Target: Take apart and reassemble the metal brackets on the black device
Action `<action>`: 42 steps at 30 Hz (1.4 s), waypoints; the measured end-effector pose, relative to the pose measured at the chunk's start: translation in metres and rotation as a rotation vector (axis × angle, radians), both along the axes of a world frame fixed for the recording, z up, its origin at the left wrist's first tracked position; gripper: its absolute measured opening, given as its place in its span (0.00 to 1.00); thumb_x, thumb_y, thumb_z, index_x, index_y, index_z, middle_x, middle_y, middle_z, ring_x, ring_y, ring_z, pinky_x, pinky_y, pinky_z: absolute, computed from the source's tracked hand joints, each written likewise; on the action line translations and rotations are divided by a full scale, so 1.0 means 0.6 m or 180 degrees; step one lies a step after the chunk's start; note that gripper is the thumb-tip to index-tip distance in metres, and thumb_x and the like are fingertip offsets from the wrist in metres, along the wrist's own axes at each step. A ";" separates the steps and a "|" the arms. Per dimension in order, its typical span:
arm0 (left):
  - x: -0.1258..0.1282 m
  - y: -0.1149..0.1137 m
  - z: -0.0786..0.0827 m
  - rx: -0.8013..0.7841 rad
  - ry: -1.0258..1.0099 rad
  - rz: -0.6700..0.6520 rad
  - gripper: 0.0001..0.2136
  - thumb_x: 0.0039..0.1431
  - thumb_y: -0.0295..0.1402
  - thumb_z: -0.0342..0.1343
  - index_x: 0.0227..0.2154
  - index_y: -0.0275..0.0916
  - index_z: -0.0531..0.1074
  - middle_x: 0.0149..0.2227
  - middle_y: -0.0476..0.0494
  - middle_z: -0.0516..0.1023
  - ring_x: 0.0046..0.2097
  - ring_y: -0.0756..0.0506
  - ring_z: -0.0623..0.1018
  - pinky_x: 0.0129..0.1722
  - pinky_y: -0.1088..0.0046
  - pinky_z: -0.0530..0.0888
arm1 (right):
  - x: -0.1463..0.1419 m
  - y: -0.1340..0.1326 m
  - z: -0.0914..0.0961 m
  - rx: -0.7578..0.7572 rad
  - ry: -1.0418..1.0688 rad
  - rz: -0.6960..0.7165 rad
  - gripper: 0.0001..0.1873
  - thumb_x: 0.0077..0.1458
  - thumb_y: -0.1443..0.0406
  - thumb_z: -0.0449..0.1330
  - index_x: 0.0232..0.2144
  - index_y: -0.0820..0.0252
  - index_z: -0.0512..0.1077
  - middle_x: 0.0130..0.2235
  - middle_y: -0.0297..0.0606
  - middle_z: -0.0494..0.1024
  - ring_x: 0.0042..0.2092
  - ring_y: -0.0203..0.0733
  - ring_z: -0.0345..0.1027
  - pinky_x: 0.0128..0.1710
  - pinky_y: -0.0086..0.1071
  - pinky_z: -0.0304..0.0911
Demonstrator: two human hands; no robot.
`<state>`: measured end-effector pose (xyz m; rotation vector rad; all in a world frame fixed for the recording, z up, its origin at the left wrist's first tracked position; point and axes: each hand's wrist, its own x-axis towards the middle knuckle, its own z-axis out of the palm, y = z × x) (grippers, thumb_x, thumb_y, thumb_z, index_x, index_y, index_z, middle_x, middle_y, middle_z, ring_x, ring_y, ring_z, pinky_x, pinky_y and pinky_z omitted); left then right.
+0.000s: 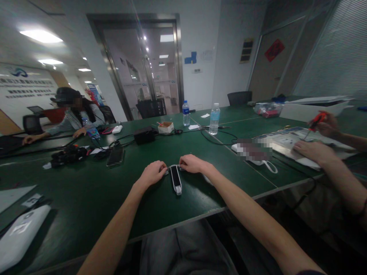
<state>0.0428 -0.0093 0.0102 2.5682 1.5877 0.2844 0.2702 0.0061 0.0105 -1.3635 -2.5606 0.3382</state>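
A slim white device with a black face (175, 176) lies lengthwise on the green table (114, 202), its narrow, pale end toward me. My left hand (152, 172) rests just left of its far end, fingers curled and closed. A small pale bit shows at those fingertips, too small to name. On the opposite side, my right hand (193, 164) is closed too, its fingertips near the device's far right corner. Something tiny may be in that pinch; the fingers hide it. Whether either hand touches the device, I cannot tell.
Two water bottles (214, 119), a small open box (166, 127) and a black box (145, 135) stand farther back. A phone (115, 156) and cables lie left. At right, a co-worker's hands (315, 151) hold a red-handled tool (317, 120). Another person (76, 110) sits far left.
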 end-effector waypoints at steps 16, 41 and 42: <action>0.000 -0.001 0.000 -0.0030 0.0022 -0.0002 0.12 0.62 0.38 0.47 0.37 0.39 0.73 0.36 0.43 0.75 0.38 0.44 0.74 0.37 0.70 0.68 | 0.001 -0.004 0.004 -0.0006 -0.0013 0.0030 0.11 0.59 0.63 0.55 0.40 0.62 0.74 0.41 0.43 0.77 0.39 0.39 0.71 0.35 0.28 0.59; -0.002 0.001 -0.002 -0.0004 -0.0020 -0.0061 0.13 0.62 0.39 0.46 0.37 0.39 0.73 0.37 0.42 0.75 0.38 0.44 0.74 0.38 0.69 0.69 | 0.000 0.000 0.000 0.0014 0.0013 0.0025 0.11 0.58 0.63 0.56 0.41 0.61 0.73 0.40 0.42 0.78 0.38 0.38 0.71 0.35 0.27 0.58; -0.003 0.001 -0.002 -0.0006 -0.0023 -0.0061 0.13 0.62 0.39 0.46 0.38 0.39 0.73 0.36 0.42 0.75 0.38 0.44 0.74 0.38 0.69 0.69 | 0.000 -0.001 0.000 0.0006 0.0007 0.0024 0.11 0.58 0.63 0.56 0.41 0.61 0.73 0.40 0.42 0.78 0.38 0.38 0.71 0.34 0.27 0.58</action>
